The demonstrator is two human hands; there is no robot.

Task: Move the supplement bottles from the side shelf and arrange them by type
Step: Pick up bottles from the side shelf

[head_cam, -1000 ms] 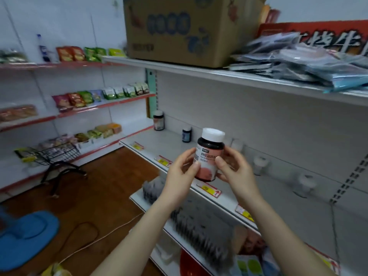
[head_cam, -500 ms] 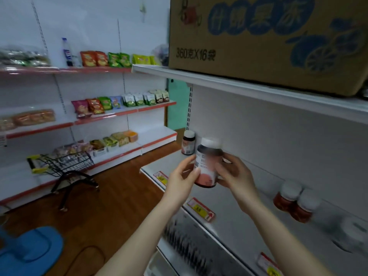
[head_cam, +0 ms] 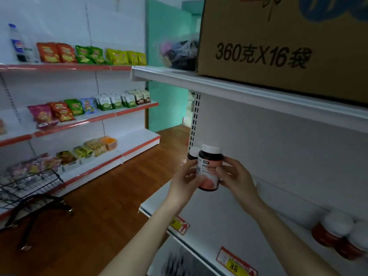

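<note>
Supplement bottle, dark with a white cap and a pink-and-white label, stands upright in the air between our two hands, above the left end of the white shelf.

At the far left we see wall racks with red edges. A cola bottle stands on the top one beside orange, green and yellow chip bags, and more snack packets line the rack below. A black wire basket sits low on the left over the wooden floor. Further along is a teal door, and a clear plastic bag of dark things lies on the upper shelf.

Our left hand grips the bottle's left side, its fingers curled against the label. Just behind it a second white-capped bottle stands partly hidden. Our right hand clamps the right side, thumb on the label's front and fingers wrapped round the back.

Yellow price tags hang on the shelf's front edge. Overhead, right of the bag, a cardboard box printed "360克X16袋" rests on the upper shelf. At the far right two reddish bottles with white caps stand against the back panel, touching each other, blurred.
</note>
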